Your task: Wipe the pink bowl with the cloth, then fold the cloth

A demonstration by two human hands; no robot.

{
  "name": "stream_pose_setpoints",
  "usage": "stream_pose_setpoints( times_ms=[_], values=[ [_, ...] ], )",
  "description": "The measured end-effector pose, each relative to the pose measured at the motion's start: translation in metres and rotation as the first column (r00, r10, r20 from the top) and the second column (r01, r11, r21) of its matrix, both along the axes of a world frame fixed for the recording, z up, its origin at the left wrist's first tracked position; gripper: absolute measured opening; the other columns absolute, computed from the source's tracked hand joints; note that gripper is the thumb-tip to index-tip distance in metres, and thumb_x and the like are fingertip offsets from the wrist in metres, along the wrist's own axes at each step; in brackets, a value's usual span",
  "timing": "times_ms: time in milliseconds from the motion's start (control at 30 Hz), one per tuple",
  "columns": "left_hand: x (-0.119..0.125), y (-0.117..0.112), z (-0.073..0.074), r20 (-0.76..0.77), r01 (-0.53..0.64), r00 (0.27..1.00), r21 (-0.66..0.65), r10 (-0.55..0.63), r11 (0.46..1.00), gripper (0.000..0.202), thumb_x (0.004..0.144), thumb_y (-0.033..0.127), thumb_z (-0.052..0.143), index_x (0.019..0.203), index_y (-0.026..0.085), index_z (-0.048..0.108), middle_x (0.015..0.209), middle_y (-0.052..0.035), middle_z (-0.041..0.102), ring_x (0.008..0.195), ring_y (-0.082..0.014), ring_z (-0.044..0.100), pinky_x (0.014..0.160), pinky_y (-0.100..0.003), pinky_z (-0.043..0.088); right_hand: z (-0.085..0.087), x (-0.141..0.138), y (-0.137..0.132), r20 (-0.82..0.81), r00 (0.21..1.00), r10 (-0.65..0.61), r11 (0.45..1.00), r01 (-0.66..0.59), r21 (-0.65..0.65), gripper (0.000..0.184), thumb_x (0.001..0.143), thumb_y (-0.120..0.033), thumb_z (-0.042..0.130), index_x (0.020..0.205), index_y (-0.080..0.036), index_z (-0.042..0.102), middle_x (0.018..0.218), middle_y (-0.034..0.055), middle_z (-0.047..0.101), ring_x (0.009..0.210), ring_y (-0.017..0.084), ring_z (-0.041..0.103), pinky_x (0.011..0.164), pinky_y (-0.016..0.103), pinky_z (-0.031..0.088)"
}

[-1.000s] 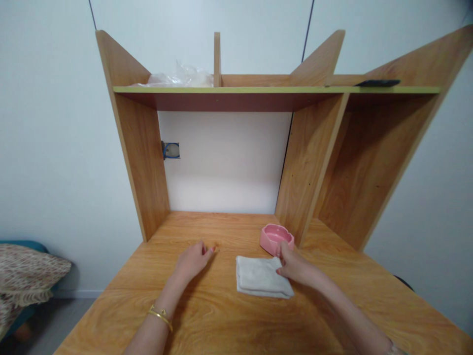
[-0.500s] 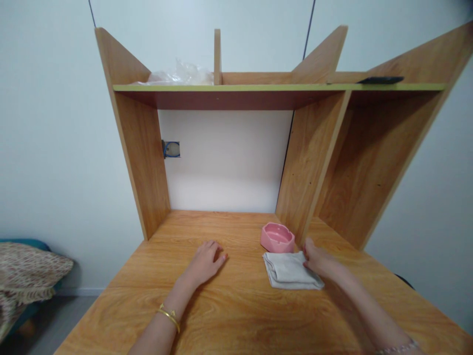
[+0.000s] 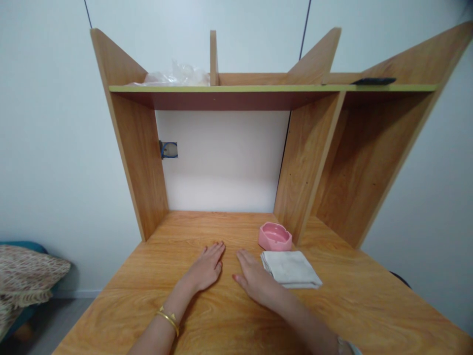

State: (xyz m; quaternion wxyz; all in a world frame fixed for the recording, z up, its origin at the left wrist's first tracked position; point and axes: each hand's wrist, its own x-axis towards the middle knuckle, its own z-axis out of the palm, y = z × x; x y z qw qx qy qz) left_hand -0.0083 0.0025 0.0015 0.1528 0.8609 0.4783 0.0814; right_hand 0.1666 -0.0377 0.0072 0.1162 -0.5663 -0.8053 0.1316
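Observation:
My left hand (image 3: 205,267) lies palm down on the wooden desk (image 3: 207,315), its fingers stretched forward and nothing in it. Opposite it, my right hand (image 3: 252,277) rests flat with fingers extended and the thumb apart, also holding nothing. A narrow strip of desktop separates the two hands. Just right of my right hand lies a folded light grey cloth (image 3: 293,268), partly behind that hand and forearm. A pink ashtray (image 3: 275,237) with notches in its rim stands directly behind the cloth, close to the upright divider.
A wooden shelf unit (image 3: 291,162) rises from the back of the desk. Clear plastic bags (image 3: 175,76) and a flat black object (image 3: 374,81) lie on its top shelf. An uncovered wall box (image 3: 169,150) shows at the back left. A patterned cloth (image 3: 29,276) drapes over something blue at far left.
My right hand has left the cloth's right edge and moved left onto the desk. My left hand's fingers have straightened. Cloth and ashtray stay in place; the view has shifted slightly.

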Motion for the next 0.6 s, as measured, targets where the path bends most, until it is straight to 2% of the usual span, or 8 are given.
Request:
stream_pose_setpoints(
  times_ms=[100,267,433,600],
  values=[
    [-0.001,-0.001,0.001,-0.027,-0.034,0.999,0.000,0.034,0.999,0.056,0.087,0.041,0.017,0.137,0.013,0.019,0.144,-0.0036,0.013,0.132,-0.0152,0.007,0.107,-0.038,0.008,-0.015,-0.003,0.002,-0.008,1.000,-0.001,0.999,0.000,-0.044,0.064,0.083,-0.036,0.034,0.134,0.002,0.023,0.141,0.0182,0.019,0.131,0.024,0.013,0.106,0.038,0.015],
    [-0.001,-0.001,-0.004,-0.075,-0.081,0.994,0.002,0.081,0.997,0.064,0.087,0.049,0.006,0.138,0.011,0.014,0.144,-0.0047,0.009,0.132,-0.0153,0.004,0.107,-0.041,0.006,-0.026,0.004,0.005,-0.005,1.000,-0.002,1.000,0.002,-0.002,0.068,0.085,-0.047,0.027,0.135,-0.002,0.022,0.141,0.0165,0.018,0.131,0.025,0.013,0.106,0.042,0.013],
    [-0.001,0.001,-0.011,-0.114,-0.077,0.990,0.019,0.079,0.997,0.067,0.086,0.053,0.007,0.137,0.010,0.013,0.144,-0.0057,0.010,0.133,-0.0169,0.004,0.106,-0.044,0.006,-0.030,0.005,0.002,-0.013,1.000,0.001,1.000,0.000,0.011,0.071,0.085,-0.052,0.022,0.135,-0.001,0.022,0.141,0.0165,0.019,0.131,0.025,0.013,0.106,0.041,0.013],
    [0.000,0.001,-0.010,-0.117,-0.073,0.990,0.036,0.077,0.997,0.066,0.086,0.051,0.006,0.137,0.011,0.015,0.144,-0.0062,0.012,0.132,-0.0174,0.005,0.106,-0.044,0.008,-0.027,0.005,0.002,-0.009,1.000,0.006,1.000,-0.006,0.005,0.072,0.085,-0.054,0.023,0.134,-0.001,0.025,0.141,0.0171,0.021,0.131,0.026,0.015,0.106,0.040,0.013]
  ],
)
